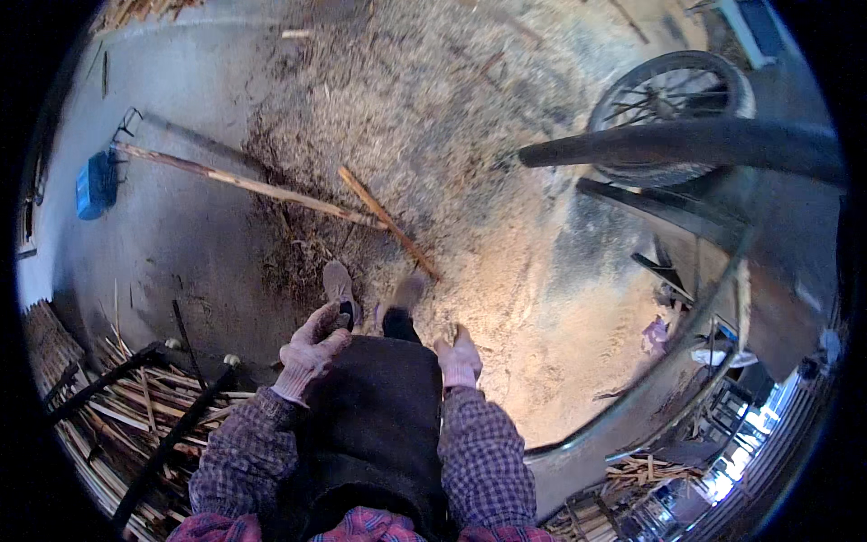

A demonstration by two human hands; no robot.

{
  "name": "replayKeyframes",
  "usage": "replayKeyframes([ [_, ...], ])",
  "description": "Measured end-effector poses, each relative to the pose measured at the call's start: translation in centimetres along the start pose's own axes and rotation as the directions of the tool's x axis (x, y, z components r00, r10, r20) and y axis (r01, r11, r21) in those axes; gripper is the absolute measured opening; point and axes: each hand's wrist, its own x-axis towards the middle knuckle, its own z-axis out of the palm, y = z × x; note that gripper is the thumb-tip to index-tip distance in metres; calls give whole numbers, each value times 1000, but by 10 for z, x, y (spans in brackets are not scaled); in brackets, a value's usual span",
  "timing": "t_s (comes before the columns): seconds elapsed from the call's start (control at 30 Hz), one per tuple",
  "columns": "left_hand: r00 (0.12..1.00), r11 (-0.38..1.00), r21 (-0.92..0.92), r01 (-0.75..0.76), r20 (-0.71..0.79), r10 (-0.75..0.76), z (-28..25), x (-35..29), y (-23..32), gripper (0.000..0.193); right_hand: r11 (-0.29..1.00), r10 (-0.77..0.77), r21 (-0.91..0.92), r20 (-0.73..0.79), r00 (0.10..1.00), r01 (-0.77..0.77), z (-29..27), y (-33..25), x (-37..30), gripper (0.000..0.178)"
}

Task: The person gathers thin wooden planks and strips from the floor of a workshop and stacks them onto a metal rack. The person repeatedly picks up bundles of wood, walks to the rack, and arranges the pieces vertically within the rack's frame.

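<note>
Off-white knit gloves [298, 369] cover the left hand [314, 348], near the apron's left edge, and the right hand [459, 354], near its right edge. Both show loosely parted fingers with nothing visible in their grasp. The dark apron [379, 397] hangs between them, probably to guard clothing against splinters and dust. Beyond the apron's far edge, past the shoes [338, 282], a short wooden strip [370, 198] slants over the littered floor [506, 271], meeting a long wooden strip [244, 182] that stretches far out to the apron's left; they look dropped rather than arranged, and which lies uppermost I cannot tell. Left of the apron, dark bars [172, 443] seem to pen in a heap of thin sticks [144, 411]. Ahead and right of the apron, a spoked wheel [664, 99] shows behind a thick dark bar [677, 144], perhaps both cart parts.
</note>
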Motion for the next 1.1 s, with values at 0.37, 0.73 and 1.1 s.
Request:
replayKeyframes([
  [0.37,848,719,-636,279,-189,-496,25,137,-41,42,832,-290,-483,39,956,272,114,-134,289,76],
  [0.73,863,778,-527,342,-151,-482,50,150,-31,42,721,-445,-466,256,858,513,72,-125,317,32],
  [1.1,966,953,-257,162,-158,-207,127,74,141,32,978,176,82,188,966,-194,-75,69,76,53],
])
